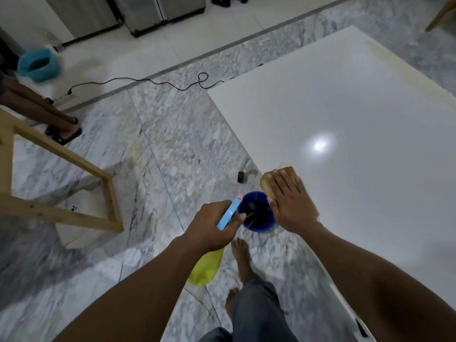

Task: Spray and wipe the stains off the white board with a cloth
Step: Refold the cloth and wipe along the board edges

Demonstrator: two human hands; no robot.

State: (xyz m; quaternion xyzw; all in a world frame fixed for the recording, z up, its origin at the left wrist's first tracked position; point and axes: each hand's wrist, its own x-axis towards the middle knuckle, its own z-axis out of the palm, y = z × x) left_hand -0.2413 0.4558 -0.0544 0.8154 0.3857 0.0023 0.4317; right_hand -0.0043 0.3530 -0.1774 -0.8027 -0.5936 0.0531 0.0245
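Flat right hand pressing cloth, board edge

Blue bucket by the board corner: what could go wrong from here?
1. The blue bucket holds dark liquid right beside the right hand pressing the cloth; a wipe stroke back could knock it.
2. The bare foot stands close behind it.
3. The yellowish stain strip along the white board's far edge may be missed.

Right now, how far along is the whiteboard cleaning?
Most of the white board looks clean. In hand: the right hand presses a brown cloth flat at its near corner, and the left hand grips the spray bottle. Left: the yellowish stain strip along the far edge.
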